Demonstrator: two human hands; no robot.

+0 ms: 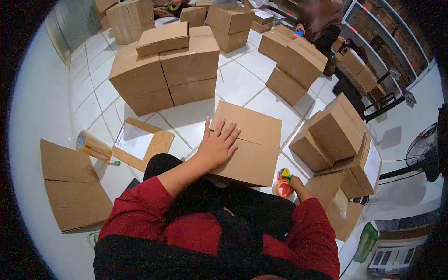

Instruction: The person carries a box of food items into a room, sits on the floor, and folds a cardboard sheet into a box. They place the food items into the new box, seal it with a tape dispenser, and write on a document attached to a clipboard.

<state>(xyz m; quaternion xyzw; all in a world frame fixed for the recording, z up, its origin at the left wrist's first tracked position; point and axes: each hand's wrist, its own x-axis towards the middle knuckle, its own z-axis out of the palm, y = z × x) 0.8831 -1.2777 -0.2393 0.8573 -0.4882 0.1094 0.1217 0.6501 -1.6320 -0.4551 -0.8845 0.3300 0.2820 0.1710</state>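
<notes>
The cardboard box (255, 148) lies in front of your lap, between your hands, its top seam running left to right. Your left hand (217, 148) presses flat, fingers spread, across the seam's left end; your right hand (296, 184), curled round a tape dispenser (283, 180), sits just beside the box's near right corner

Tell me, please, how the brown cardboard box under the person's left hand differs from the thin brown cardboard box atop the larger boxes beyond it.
The near box has the left hand spread on its top; no hand touches the thin box. A seam shows across the near box's top; none is plain on the thin box. Both are brown cardboard and look closed.
</notes>
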